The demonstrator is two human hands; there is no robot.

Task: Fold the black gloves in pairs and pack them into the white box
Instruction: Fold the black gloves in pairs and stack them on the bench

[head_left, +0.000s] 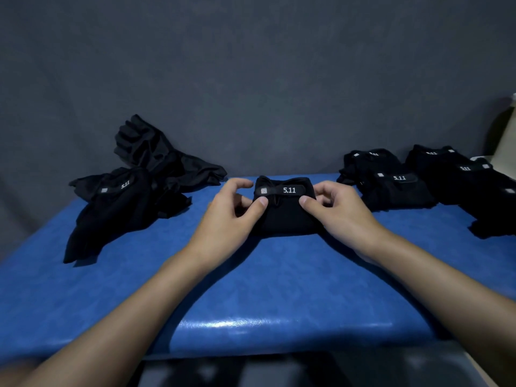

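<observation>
A folded pair of black gloves (284, 216) with a "5.11" strap lies at the middle of the blue table (251, 289). My left hand (231, 216) pinches its left side, thumb on top. My right hand (337, 213) grips its right side the same way. A loose heap of unfolded black gloves (134, 188) lies at the left. Several folded black glove pairs (396, 188) sit in a group at the right. The white box is mostly out of view; only a pale edge (506, 135) shows at the far right.
A dark grey cloth backdrop (251, 79) hangs behind the table. The table's near edge (279, 328) runs across the bottom, with a dark floor below. More folded gloves (474, 188) reach the right frame edge.
</observation>
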